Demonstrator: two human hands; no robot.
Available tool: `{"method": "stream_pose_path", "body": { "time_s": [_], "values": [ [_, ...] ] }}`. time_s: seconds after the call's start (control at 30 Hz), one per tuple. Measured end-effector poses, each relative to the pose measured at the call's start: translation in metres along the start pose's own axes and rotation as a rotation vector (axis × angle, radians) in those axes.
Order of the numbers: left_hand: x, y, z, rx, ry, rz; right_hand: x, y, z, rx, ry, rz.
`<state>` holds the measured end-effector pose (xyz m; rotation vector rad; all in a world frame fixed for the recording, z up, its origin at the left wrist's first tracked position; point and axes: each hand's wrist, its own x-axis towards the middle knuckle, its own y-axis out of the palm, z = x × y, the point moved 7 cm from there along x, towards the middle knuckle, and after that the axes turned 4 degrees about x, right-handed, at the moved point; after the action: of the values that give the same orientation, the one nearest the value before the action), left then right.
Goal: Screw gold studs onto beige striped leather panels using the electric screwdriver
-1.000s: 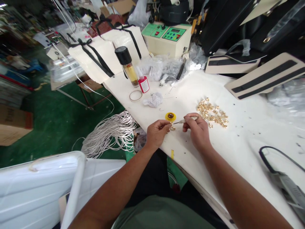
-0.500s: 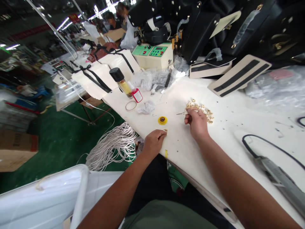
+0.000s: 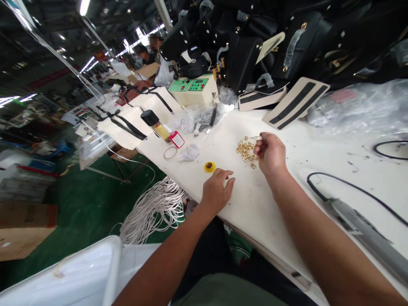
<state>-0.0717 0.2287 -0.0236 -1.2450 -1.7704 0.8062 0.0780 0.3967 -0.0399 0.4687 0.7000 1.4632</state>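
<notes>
Spanning the view, the white worktable (image 3: 318,170) carries a heap of gold fittings (image 3: 246,151). Right hand (image 3: 270,154), beside that heap, is closed around a thin tool (image 3: 253,137); left hand (image 3: 217,191) rests empty, fingers loosely spread, near a yellow cap (image 3: 209,166).

One head-worn camera looks forward and down, from close above, across the white worktable (image 3: 270,204) toward the far clutter.

White worktable (image 3: 318,170), green floor (image 3: 79,204), ceiling strip lights (image 3: 84,6).
</notes>
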Motion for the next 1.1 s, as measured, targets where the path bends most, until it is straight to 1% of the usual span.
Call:
{"method": "stream_pose_path", "body": {
  "time_s": [0.1, 0.2, 0.27, 0.33, 0.4, 0.5, 0.57, 0.63, 0.77, 0.83, 0.93, 1.0, 1.03, 1.1],
  "values": [
    [0.026, 0.027, -0.031, 0.108, 0.018, 0.126, 0.008, -0.007, 0.013, 0.019, -0.034, -0.032],
    [0.049, 0.049, -0.045, 0.229, -0.019, 0.182, 0.011, -0.008, 0.016, 0.033, -0.035, -0.036],
    [0.059, 0.061, -0.048, 0.283, -0.040, 0.202, 0.011, -0.007, 0.015, 0.033, -0.027, -0.028],
    [0.065, 0.069, -0.047, 0.299, -0.060, 0.204, 0.010, -0.006, 0.012, 0.023, -0.019, -0.022],
    [0.067, 0.072, -0.044, 0.269, -0.076, 0.185, 0.010, -0.006, 0.009, 0.010, -0.012, -0.018],
    [0.065, 0.073, -0.038, 0.181, -0.094, 0.134, 0.010, -0.006, 0.004, -0.003, 0.002, -0.021],
    [0.061, 0.071, -0.034, 0.114, -0.084, 0.099, 0.009, -0.006, 0.002, -0.018, 0.001, -0.020],
    [0.056, 0.069, -0.031, 0.042, -0.054, 0.063, 0.005, -0.002, -0.001, -0.046, 0.001, 0.007],
    [0.040, 0.057, -0.025, -0.100, -0.027, -0.023, -0.013, 0.014, -0.014, -0.183, 0.038, 0.150],
    [0.028, 0.045, -0.023, -0.173, -0.037, -0.070, -0.026, 0.023, -0.024, -0.315, 0.066, 0.252],
    [0.004, 0.020, -0.016, -0.325, -0.050, -0.131, -0.044, 0.034, -0.044, -0.546, 0.083, 0.421],
    [-0.011, 0.002, -0.001, -0.432, -0.100, -0.164, -0.052, 0.037, -0.058, -0.685, 0.093, 0.500],
    [-0.018, -0.006, 0.012, -0.481, -0.152, -0.184, -0.056, 0.038, -0.065, -0.745, 0.098, 0.522],
    [-0.027, -0.018, 0.045, -0.579, -0.297, -0.236, -0.060, 0.038, -0.076, -0.837, 0.094, 0.537]
  ]
}}
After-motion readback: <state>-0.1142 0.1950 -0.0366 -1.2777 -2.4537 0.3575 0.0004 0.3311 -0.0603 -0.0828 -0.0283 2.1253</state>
